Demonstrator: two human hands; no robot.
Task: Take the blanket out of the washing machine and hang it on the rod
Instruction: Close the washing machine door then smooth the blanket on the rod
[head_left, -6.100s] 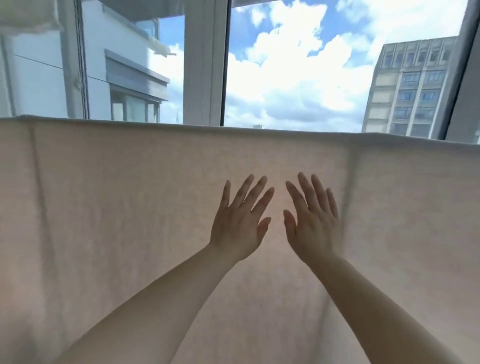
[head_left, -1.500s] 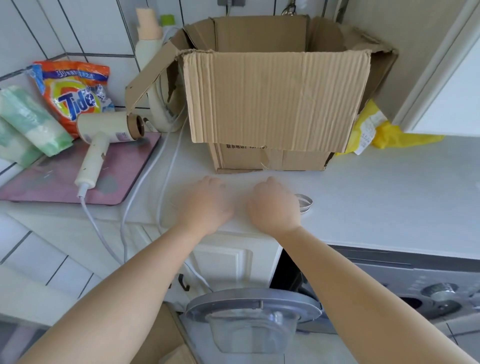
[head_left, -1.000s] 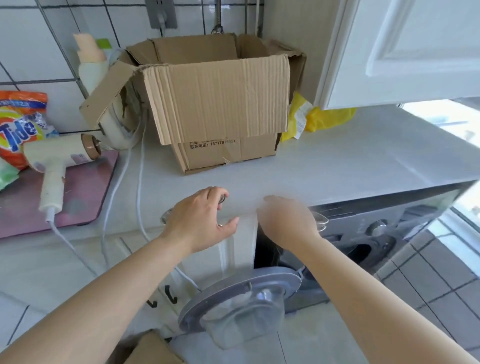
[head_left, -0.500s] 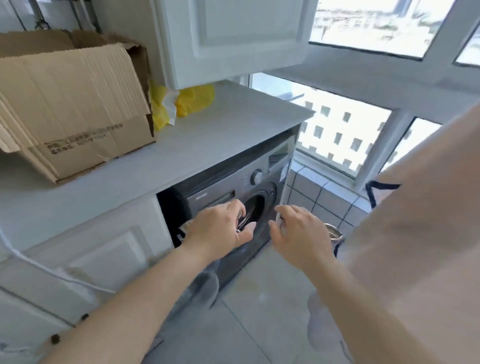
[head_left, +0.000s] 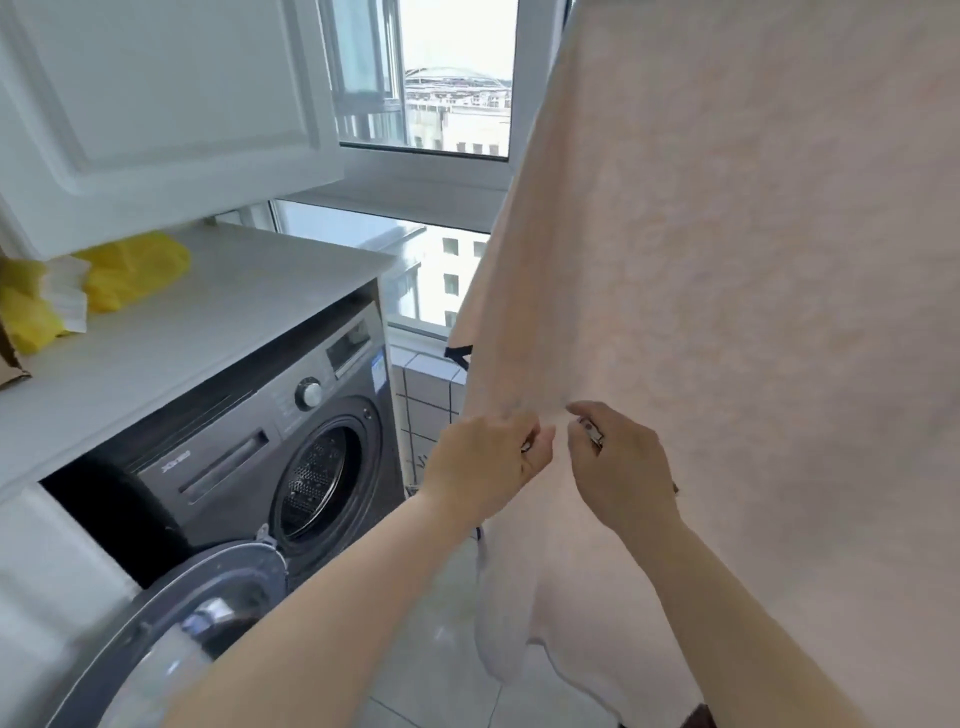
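The pale pink blanket (head_left: 727, 260) hangs down the right side of the view, and its top and the rod are out of frame. My left hand (head_left: 483, 462) and my right hand (head_left: 623, 467) are raised close together in front of the blanket's lower part. Each hand pinches a small metal clip: one shows at the left fingertips (head_left: 525, 446), the other at the right fingers (head_left: 592, 434). The dark grey washing machine (head_left: 249, 457) stands at the left with its round door (head_left: 171, 623) swung open. Nothing shows inside its drum (head_left: 317, 473).
A white counter (head_left: 208, 322) over the machine carries a yellow bag (head_left: 130, 270). A white wall cabinet (head_left: 156, 93) hangs above it. The window (head_left: 452, 78) is behind, with a tiled ledge below. A black strap (head_left: 457, 353) shows at the blanket's left edge.
The view has swung from the counter with the cardboard box round to the hanging blanket. Both hands left the counter edge and rose in front of the blanket, carrying small metal clips.
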